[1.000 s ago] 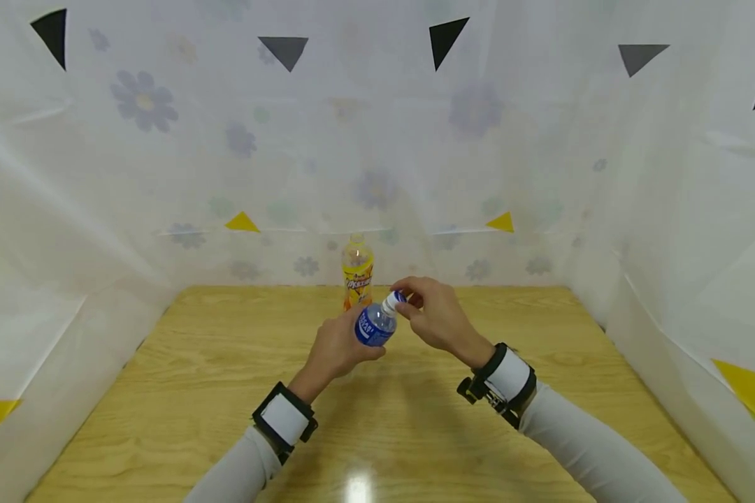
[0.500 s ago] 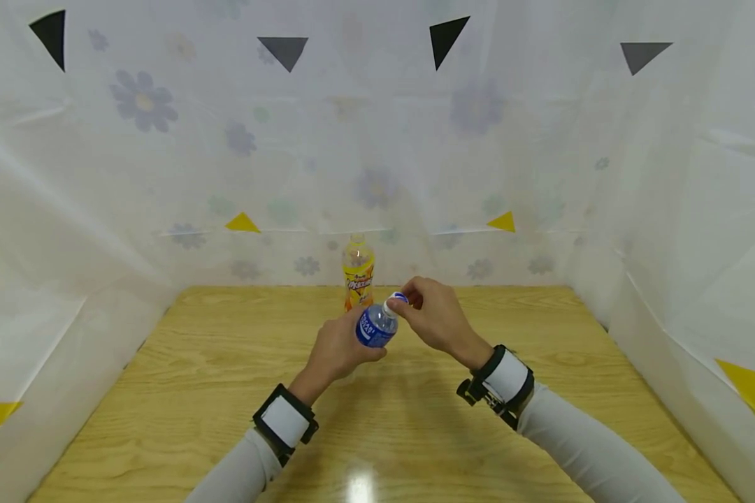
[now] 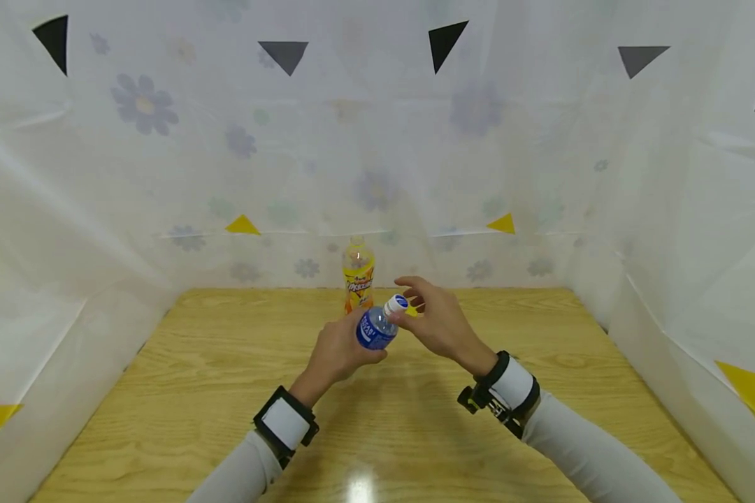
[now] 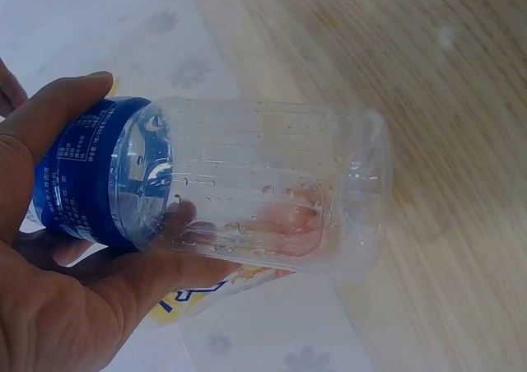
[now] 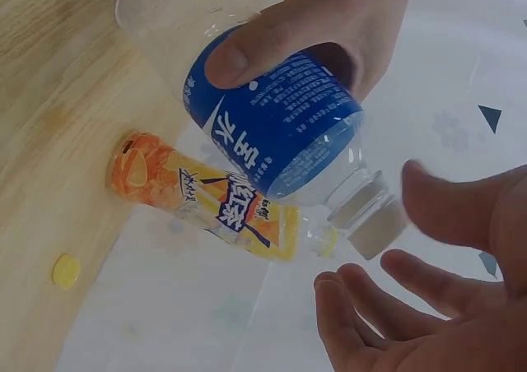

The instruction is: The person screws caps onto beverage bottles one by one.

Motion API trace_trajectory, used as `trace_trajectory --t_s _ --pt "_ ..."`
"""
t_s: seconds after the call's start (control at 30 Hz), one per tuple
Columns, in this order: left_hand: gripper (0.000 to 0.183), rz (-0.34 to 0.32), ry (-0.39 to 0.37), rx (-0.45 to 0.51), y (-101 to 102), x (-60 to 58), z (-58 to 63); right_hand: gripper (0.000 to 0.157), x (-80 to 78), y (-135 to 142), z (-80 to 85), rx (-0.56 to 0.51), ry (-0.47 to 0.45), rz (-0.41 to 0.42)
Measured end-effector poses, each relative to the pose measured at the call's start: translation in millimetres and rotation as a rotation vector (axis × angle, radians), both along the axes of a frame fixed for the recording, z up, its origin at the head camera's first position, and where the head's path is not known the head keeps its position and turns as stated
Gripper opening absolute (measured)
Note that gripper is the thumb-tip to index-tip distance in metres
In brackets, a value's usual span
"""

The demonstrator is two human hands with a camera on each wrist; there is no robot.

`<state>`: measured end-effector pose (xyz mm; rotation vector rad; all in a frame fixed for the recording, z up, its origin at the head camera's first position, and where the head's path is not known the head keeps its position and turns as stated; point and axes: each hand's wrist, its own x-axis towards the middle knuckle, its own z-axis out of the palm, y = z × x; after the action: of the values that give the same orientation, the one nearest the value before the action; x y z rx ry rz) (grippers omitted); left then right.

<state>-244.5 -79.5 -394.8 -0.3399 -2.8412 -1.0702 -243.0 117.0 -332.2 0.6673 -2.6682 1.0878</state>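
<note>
While the left hand (image 3: 340, 347) is wrapped round a clear, droplet-flecked plastic bottle (image 3: 376, 330), its white cylindrical cap (image 3: 395, 305), pinched earlier, is flanked by the loosely spread right hand (image 3: 445, 323); beyond, at eleven o'clock, a yellow-labelled bottle (image 3: 358, 278) is seen.

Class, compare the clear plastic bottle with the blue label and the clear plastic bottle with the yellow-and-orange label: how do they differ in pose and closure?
Pose: the blue-labelled bottle is tilted in the left hand, while the yellow-and-orange-labelled bottle stands upright on the wood-grain table.
Closure: the blue-labelled bottle has a white cap at its mouth; the yellow-and-orange-labelled bottle shows none.
Shared: both are clear plastic with printed wording.
</note>
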Motion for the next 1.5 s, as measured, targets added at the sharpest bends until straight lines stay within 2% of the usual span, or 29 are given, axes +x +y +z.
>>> trace_trajectory --t_s 0.1,0.37,0.67,1.5 --pt "0.076 0.005 0.001 -0.002 0.2 0.2 -0.1 0.049 1.7 -0.2 1.4 0.011 0.023 0.027" --pt "0.077 -0.002 -0.003 -0.004 -0.1 1.0 0.6 0.040 2.8 -4.1 -2.3 0.001 0.067 0.039" --pt "0.079 -0.009 0.003 -0.002 1.0 2.2 0.1 0.037 1.5 -2.8 -7.4 -0.029 0.086 0.041" --pt "0.073 -0.023 0.031 -0.006 -0.8 0.8 -0.1 0.030 -0.4 -2.9 -7.8 0.016 0.115 -0.018"
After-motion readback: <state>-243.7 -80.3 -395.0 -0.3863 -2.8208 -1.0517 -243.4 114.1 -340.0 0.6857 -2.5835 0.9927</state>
